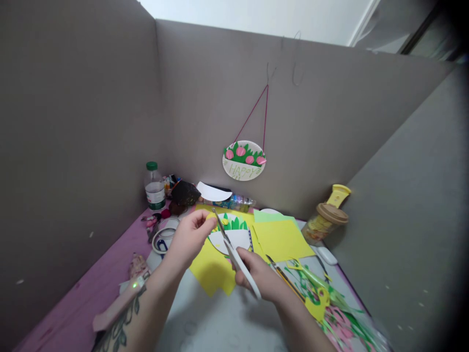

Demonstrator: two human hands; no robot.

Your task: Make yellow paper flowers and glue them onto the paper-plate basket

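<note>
My right hand (pixel 254 274) grips a pair of white-handled scissors (pixel 240 266), their blades pointing up and to the left. Between the thumb and fingers of my left hand (pixel 192 237) a small piece of yellow paper (pixel 210 216) is pinched, close to the scissor tips. Behind the blades lies a white paper plate half (pixel 229 240) with green paper leaves and small yellow bits. Under it spread yellow sheets (pixel 208 269). Whether the blades touch the yellow piece I cannot tell.
A decorated plate (pixel 244 171) hangs by string on the grey partition. Yellow paper (pixel 280 239), a pencil-like tool (pixel 289 281) and paper scraps (pixel 339 322) lie to the right. A lidded cup (pixel 322 225) stands behind them. Tape rolls (pixel 161 239) and a bottle (pixel 154 188) are at left.
</note>
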